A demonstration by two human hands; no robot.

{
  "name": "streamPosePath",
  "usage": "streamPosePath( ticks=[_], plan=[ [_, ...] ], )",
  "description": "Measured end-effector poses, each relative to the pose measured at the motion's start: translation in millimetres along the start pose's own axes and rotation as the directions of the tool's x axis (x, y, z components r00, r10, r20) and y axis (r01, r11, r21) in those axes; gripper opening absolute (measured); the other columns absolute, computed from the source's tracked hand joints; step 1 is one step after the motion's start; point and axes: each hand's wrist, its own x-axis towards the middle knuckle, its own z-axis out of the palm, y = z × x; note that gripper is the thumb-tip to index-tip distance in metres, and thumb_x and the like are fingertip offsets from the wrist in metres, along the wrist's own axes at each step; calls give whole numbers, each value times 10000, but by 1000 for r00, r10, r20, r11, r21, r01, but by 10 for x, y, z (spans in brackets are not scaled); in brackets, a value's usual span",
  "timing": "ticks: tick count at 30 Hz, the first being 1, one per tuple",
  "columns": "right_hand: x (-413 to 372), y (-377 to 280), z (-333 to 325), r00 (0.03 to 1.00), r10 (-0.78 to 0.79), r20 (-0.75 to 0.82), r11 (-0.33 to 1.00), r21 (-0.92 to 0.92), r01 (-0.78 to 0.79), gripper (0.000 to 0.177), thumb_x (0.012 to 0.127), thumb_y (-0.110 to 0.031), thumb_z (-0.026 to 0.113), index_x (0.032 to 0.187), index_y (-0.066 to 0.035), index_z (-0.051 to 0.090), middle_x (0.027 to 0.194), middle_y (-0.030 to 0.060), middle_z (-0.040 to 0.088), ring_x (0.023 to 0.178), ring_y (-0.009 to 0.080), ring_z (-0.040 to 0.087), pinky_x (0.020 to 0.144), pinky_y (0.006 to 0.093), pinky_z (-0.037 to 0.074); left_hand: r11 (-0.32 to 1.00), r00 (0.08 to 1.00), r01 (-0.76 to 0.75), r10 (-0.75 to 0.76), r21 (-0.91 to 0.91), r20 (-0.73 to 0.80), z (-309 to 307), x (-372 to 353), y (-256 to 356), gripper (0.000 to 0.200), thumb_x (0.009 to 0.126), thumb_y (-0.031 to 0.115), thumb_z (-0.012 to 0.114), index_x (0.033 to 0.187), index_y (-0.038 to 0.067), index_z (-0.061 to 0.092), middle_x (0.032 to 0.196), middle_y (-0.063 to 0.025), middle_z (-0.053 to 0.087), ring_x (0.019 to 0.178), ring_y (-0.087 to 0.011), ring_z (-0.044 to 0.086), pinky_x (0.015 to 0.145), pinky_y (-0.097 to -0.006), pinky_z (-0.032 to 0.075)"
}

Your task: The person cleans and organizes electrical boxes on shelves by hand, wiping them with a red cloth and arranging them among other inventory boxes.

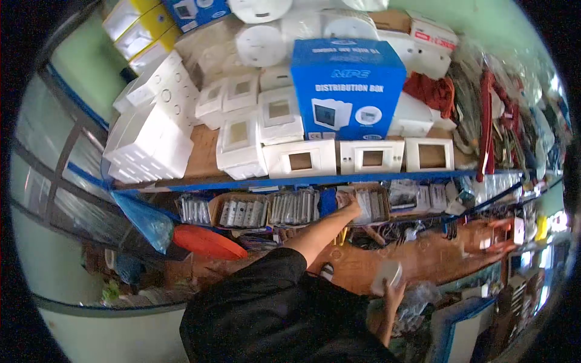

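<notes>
My left hand (347, 200) reaches into the lower shelf, beside a row of plastic-wrapped flat packs (370, 204) in a carton. Its fingers look curled, but what they grip is too small to make out. Lower right, my right hand (394, 294) is closed on a white rectangular plate (386, 276), held away from the shelf. Left of my reaching arm stand more wrapped packs (295, 207) and a carton of white packs (243, 213).
A blue distribution box carton (348, 91), white frames (301, 158) and white boxes (151, 142) crowd the upper shelf, whose blue edge (315, 180) runs above my left hand. A red round lid (209, 242) sits lower left. Bagged goods (417, 302) lie near my right hand.
</notes>
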Motion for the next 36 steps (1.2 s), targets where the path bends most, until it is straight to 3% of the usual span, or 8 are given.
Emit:
streamPosePath(
  ticks=[5,9,11,16,21,25,28,36],
  plan=[
    [-343,1018,54,950,306,67,950,50,-310,1019,759,-560,803,1511,-33,362,1499,223,452,1349,379,480,1074,460,413,985,998,26,-34,-168,-49,-19,-78,-2,861,829,205,635,1592,196,237,1552,-333,252,1429,-509,267,1089,-699,267],
    [-299,1372,-7,941,338,4,941,-8,-338,932,818,-533,766,1506,-49,365,1436,222,502,1299,369,522,1005,450,459,854,899,-364,218,-372,-379,439,127,-115,921,784,198,676,1589,185,229,1585,-378,123,1417,-595,225,1119,-728,215],
    [-180,1343,-113,943,331,39,942,39,-332,905,840,-514,750,1507,-45,358,1438,224,499,1286,367,527,994,438,462,793,923,-369,252,-484,-291,165,-166,-120,913,792,247,687,1583,182,236,1566,-369,149,1392,-572,259,1110,-673,272],
    [18,842,-352,977,214,-2,975,-62,-214,890,850,-455,759,1495,1,349,1445,247,478,1243,344,529,1015,420,436,751,849,-527,446,-398,-283,-731,-2006,-455,834,815,346,712,1537,145,344,1459,-322,359,1230,-495,484,1012,-559,437],
    [-278,-918,-548,976,71,205,997,4,-74,852,878,-362,741,1535,-15,326,1544,222,393,1355,317,445,1069,423,400,583,744,-659,409,-476,-529,-1771,-4306,-1443,820,788,468,762,1448,71,482,1292,-252,584,1116,-427,629,954,-489,532],
    [-358,-1776,-473,855,-3,518,968,215,-127,854,891,-314,715,1582,-100,260,1539,211,399,1344,310,453,1059,414,408,592,52,-806,61,-6,-997,-1914,-4846,-2145,783,780,478,721,1306,-71,532,1218,-313,597,1047,-428,632,898,-519,533],
    [-559,-2604,-450,679,-276,680,950,301,84,785,861,-235,700,1531,-104,311,1483,182,453,1297,279,479,1048,399,409,945,-161,-314,38,88,-986,-2551,-5038,-2169,766,778,357,729,1379,-44,474,1245,-270,561,1089,-435,566,880,-534,500],
    [-1227,-4128,-332,349,-770,534,627,529,572,737,733,-377,744,1348,-36,528,1335,191,480,1213,326,515,1066,419,376,931,-249,-364,-133,-35,-959,-3215,-4225,-2345,735,695,215,884,1357,79,595,1263,-176,523,1147,-349,518,936,-487,442]
  ],
)
